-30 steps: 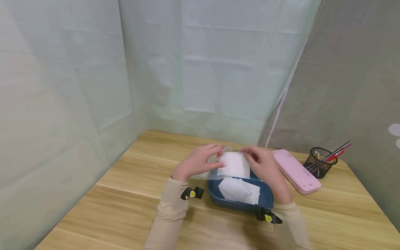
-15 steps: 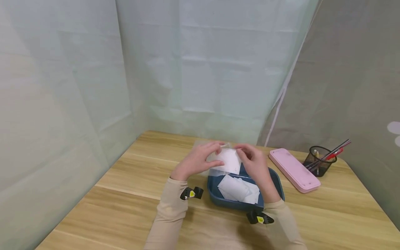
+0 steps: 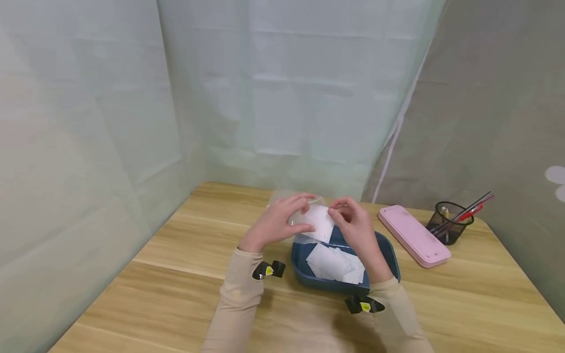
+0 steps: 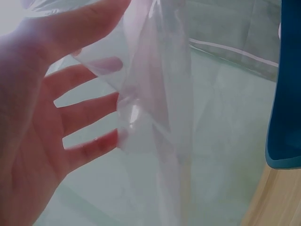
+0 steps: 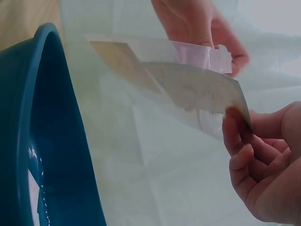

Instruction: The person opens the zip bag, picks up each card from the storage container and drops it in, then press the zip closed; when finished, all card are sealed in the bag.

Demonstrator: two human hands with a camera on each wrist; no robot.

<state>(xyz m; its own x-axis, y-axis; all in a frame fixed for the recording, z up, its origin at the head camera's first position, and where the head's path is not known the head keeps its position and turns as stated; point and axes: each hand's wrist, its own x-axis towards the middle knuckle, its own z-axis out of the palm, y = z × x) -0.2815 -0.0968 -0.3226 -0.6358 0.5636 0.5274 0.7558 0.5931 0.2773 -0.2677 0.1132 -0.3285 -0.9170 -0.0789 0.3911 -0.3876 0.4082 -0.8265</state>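
My left hand [image 3: 274, 221] holds a thin clear plastic bag [image 4: 155, 108] between thumb and fingers, its mouth facing right. Thumb and fingertips of my right hand [image 3: 356, 228] pinch the edge of a white paper card [image 3: 321, 221]. In the right wrist view most of that card [image 5: 197, 87] lies inside the bag, with only its pinched end sticking out. Both are held over the far left part of a blue plastic bin [image 3: 309, 282]. Several white cards [image 3: 331, 262] lie loosely piled inside the bin.
A pink pencil case [image 3: 415, 236] lies right of the bin. Beyond it stands a black mesh pen cup [image 3: 448, 235] with pens leaning out. The wooden table [image 3: 185, 274] meets fabric curtains [image 3: 282, 117] at the back and sides.
My right hand has moved left with the card, which has slid left along with the bag. More of the bin's right side now shows. My left hand has barely moved.
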